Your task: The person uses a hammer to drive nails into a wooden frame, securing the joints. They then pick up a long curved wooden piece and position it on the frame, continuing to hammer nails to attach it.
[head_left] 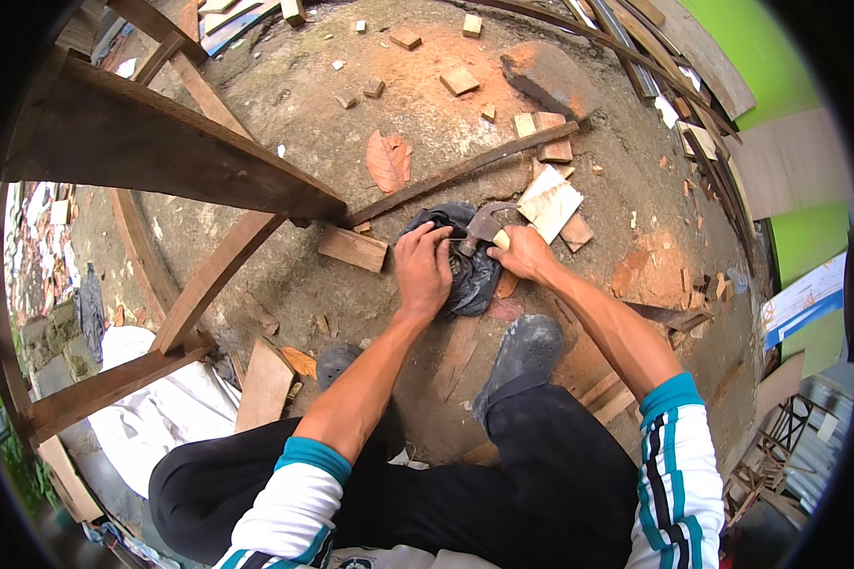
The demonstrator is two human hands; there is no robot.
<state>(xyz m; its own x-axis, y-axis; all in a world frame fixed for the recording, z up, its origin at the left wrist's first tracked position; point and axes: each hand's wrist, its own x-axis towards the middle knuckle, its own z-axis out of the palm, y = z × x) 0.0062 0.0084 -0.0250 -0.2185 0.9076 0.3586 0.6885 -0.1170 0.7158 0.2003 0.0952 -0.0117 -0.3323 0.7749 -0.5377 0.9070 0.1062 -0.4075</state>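
Observation:
A crumpled black plastic bag [474,289] lies on the ground between my feet, its mouth spread open. My left hand [423,270] rests at the bag's left side with fingers curled over its opening. Thumb and fingertips come together there, but whatever they pinch is too small to make out. In my right hand [525,252] is a claw hammer [485,228], gripped by its pale handle close to the head. The hammer's metal head sits over the bag's opening, just right of my left fingertips. The bag's contents are mostly hidden.
A dark wooden frame [161,133] stands at the left, above a white cloth [152,408]. Beyond the bag lie a long wooden strip [455,175], a pale wood block [550,202], a stone [550,78] and scattered offcuts. Long boards [674,66] line the right side.

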